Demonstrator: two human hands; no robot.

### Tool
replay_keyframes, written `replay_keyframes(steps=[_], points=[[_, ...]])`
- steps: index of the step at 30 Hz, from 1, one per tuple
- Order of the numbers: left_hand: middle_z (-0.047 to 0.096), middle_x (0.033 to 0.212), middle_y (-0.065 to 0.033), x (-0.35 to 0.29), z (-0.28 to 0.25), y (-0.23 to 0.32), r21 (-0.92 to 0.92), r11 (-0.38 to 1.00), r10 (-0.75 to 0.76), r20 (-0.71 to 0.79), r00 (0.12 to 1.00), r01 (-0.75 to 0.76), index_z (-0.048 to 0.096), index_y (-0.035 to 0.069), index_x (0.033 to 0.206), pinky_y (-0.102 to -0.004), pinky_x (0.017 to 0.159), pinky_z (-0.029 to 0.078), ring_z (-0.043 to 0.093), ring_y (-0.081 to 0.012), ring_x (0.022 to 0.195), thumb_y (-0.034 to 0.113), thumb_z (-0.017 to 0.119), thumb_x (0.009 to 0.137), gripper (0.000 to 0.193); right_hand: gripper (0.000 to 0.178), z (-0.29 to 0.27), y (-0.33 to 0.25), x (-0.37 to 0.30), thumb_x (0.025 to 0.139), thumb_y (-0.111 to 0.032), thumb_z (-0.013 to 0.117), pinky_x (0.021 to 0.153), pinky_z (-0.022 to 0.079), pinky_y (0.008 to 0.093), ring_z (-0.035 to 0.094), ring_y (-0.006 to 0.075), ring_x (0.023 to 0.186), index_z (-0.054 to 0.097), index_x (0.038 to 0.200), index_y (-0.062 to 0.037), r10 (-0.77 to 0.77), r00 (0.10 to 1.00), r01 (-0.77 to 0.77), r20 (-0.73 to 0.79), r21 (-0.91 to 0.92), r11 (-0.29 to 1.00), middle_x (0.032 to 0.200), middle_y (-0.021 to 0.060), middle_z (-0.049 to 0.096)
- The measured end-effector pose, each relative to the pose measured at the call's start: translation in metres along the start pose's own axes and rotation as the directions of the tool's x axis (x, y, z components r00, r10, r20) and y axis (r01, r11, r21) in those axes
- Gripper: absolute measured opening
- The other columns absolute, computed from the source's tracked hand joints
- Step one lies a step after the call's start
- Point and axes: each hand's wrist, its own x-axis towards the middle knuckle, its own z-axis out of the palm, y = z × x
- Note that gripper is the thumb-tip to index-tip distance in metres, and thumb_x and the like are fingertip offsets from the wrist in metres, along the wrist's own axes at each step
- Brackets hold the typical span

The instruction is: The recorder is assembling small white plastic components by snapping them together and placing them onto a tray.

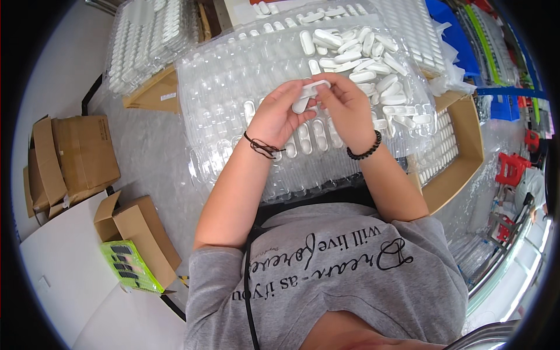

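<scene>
Both of my hands meet above a stack of clear plastic blister trays point(219, 84). Between them is a white oblong plastic piece point(315, 88), pinched by the fingertips of my right hand point(352, 109) and touched at its other end by my left hand point(276, 115). A second white oblong piece point(300, 105) sits just below it, against the left fingers, which are curled. Loose white pieces of the same shape lie in a heap point(373, 64) on the trays, beyond my right hand. Several tray pockets near my wrists hold white pieces point(304, 138).
More filled trays point(149, 44) are stacked at the far left on a cardboard box point(153, 93). An open carton point(458, 169) with white pieces stands at the right. Cardboard boxes point(87, 154) sit on the left, one beside a green-edged package point(131, 265). Blue bins point(504, 108) are at the far right.
</scene>
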Motion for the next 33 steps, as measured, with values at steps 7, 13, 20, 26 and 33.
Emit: replay_keyframes(steps=[7,13,20,26,33], points=[[0.059,0.117,-0.0098,-0.007,0.017,0.003,0.107,0.994,0.009,0.024,1.0,-0.012,0.042,0.006,0.139,-0.0301,0.079,0.055,0.062,-0.0178,0.096,0.006,0.05,0.096,0.044,0.016,-0.009,0.005,0.004,0.091,0.003,0.053,0.059,0.049,0.0219,0.061,0.0085,0.073,0.057,0.106,0.0009,-0.05,0.992,0.058,-0.12,0.068,0.996,0.092,0.0072,0.064],[0.061,0.114,-0.008,-0.004,0.014,-0.004,0.248,0.968,0.039,-0.018,0.999,-0.034,0.044,0.006,0.136,-0.0286,0.077,0.056,0.064,-0.0166,0.096,0.003,0.052,0.094,0.042,0.015,-0.008,0.019,0.002,0.087,0.005,0.056,0.062,0.053,0.0231,0.064,0.0121,0.077,0.058,0.102,0.0018,-0.074,0.995,0.071,-0.066,-0.051,0.996,0.093,0.0074,0.062],[0.059,0.116,-0.0098,-0.001,0.016,-0.005,0.213,0.976,0.074,-0.103,0.992,-0.051,0.042,0.005,0.134,-0.0317,0.079,0.057,0.063,-0.0185,0.098,0.0,0.047,0.094,0.041,0.02,-0.008,0.016,-0.001,0.085,0.001,0.062,0.071,0.056,0.0265,0.065,0.0176,0.093,0.062,0.105,0.0043,-0.18,0.983,0.182,0.032,-0.271,0.945,0.116,0.0106,0.057],[0.052,0.126,-0.0127,-0.003,0.025,0.002,0.153,0.986,0.094,-0.138,0.986,-0.073,0.031,0.006,0.144,-0.0334,0.076,0.058,0.06,-0.0201,0.096,0.0,0.046,0.094,0.052,0.024,-0.028,0.014,-0.006,0.085,0.002,0.061,0.077,0.056,0.0264,0.065,0.0177,0.096,0.064,0.109,0.0041,-0.054,0.995,0.068,0.085,-0.172,0.983,0.119,0.0103,0.057],[0.045,0.136,-0.0145,-0.009,0.028,-0.004,0.295,0.955,0.026,-0.022,0.999,-0.018,0.028,0.007,0.146,-0.0396,0.087,0.055,0.054,-0.0237,0.113,0.012,0.042,0.099,0.049,0.025,-0.013,0.008,-0.011,0.082,0.004,0.061,0.075,0.054,0.0251,0.064,0.0132,0.091,0.067,0.106,0.0015,-0.083,0.993,0.076,-0.08,-0.079,0.994,0.112,0.0085,0.061]])
